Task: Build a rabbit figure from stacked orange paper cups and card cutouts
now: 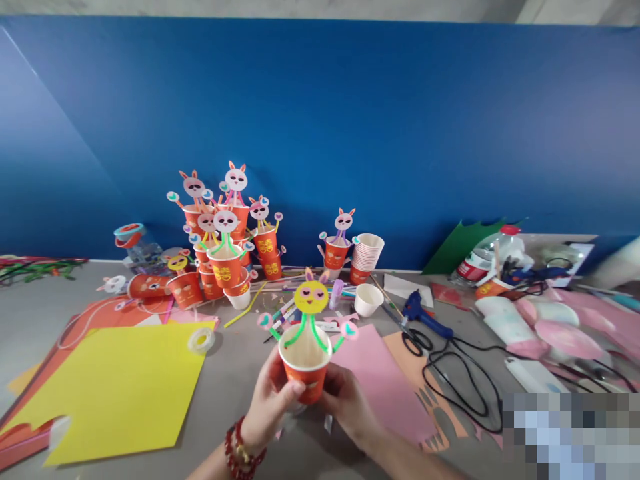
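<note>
1. Left hand (pixel 273 400): grasps the left side of the orange paper cup (pixel 306 377), thumb on its front; a red beaded bracelet (pixel 240 453) encircles the wrist.
2. Right hand (pixel 347 403): grasps the right side of the same cup.
3. Paper cup: upright, lower center of the frame. Green stems (pixel 303 328) rise from it, carrying a yellow face (pixel 311 297) with ears and, at the sides, round paws.
4. Right of the cup: pink sheet (pixel 380 380), black-handled scissors (pixel 417 341) and blue glue gun (pixel 430 318).
5. Left of the cup: tape roll (pixel 201 341) on the yellow sheet (pixel 120 387).
6. Behind the cup: white cup (pixel 369 300) and purple glue stick (pixel 337 293), on the gray desk (pixel 225 373).
7. Left of center, farther back: finished-looking rabbit cups (pixel 227 269), some stacked.
8. Right edge area: red-capped bottle (pixel 487 257).
</note>
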The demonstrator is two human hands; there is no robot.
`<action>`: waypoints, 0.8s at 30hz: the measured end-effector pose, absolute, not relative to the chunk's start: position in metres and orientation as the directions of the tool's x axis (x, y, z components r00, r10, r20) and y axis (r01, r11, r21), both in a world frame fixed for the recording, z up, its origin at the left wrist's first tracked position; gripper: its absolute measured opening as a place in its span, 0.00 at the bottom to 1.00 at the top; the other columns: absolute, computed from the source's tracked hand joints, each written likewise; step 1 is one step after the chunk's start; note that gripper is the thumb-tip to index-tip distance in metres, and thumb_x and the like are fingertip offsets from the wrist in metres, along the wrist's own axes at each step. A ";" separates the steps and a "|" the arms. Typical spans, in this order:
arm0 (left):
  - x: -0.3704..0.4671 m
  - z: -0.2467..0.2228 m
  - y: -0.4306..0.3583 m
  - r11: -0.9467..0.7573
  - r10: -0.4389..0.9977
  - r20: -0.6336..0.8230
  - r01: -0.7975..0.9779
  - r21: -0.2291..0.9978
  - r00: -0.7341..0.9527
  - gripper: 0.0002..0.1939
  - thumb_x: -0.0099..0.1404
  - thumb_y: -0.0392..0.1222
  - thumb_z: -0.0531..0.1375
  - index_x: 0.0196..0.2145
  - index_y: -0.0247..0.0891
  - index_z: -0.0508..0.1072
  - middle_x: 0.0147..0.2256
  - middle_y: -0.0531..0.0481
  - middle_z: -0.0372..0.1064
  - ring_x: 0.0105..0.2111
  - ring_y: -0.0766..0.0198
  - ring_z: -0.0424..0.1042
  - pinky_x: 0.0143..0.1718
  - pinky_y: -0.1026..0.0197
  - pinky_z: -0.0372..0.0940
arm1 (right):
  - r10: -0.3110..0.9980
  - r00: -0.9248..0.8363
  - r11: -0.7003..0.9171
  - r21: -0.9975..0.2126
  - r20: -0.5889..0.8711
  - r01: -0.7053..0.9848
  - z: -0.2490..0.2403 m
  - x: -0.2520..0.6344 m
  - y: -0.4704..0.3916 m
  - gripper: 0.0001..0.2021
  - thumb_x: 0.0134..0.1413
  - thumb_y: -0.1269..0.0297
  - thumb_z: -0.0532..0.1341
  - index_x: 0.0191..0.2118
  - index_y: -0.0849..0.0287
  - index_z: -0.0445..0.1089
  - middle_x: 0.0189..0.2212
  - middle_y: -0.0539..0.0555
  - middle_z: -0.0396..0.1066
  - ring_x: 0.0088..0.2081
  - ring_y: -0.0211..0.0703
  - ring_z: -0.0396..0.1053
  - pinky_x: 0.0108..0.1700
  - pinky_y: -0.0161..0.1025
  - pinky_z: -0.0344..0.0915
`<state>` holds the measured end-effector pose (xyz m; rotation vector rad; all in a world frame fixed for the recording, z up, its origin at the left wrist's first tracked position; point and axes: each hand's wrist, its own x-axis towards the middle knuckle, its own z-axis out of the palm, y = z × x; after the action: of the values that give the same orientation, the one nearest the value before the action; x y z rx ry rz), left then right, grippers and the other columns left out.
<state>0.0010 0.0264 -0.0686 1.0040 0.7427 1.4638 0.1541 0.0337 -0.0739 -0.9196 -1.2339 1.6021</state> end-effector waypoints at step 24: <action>0.005 -0.069 0.025 -0.123 0.988 0.149 -0.422 0.898 0.029 0.30 0.51 0.49 0.73 0.50 0.37 0.76 0.47 0.39 0.78 0.46 0.47 0.76 0.47 0.55 0.71 | 0.937 -0.343 -0.151 -0.966 -0.073 -0.208 -0.079 0.158 0.038 0.22 0.38 0.47 0.75 0.27 0.61 0.72 0.19 0.46 0.65 0.21 0.33 0.56 0.25 0.33 0.53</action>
<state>0.0048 0.0250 -0.0691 1.0070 0.7722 1.4380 0.1581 0.0382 -0.0790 -0.9333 -1.2106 1.6433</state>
